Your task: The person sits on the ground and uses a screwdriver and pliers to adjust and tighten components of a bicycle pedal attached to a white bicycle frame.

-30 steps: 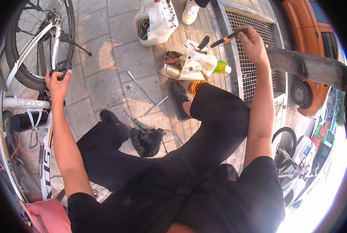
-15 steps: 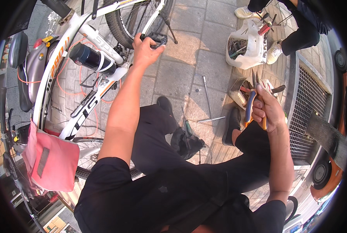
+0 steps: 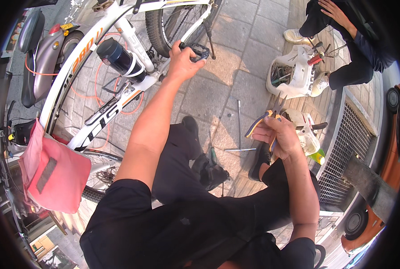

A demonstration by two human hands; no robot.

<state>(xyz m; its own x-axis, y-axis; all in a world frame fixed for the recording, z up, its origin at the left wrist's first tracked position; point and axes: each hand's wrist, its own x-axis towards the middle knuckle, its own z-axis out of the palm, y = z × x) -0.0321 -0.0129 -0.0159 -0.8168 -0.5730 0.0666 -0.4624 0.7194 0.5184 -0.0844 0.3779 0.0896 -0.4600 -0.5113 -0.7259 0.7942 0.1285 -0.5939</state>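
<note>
Both our arms out, both hands closed

Our left hand (image 3: 183,60) reaches far up to upper centre, fingers curled in a grip; our right hand (image 3: 278,136) sits centre right, elbow bent, fingers clasped.

We see grey paving stones (image 3: 249,67), a T-shaped metal wrench (image 3: 239,130) lying flat on them, a white cut-open jug (image 3: 294,74) full of tools near a metal grate (image 3: 348,148), a bicycle tyre (image 3: 153,24) resting on the stones.
</note>
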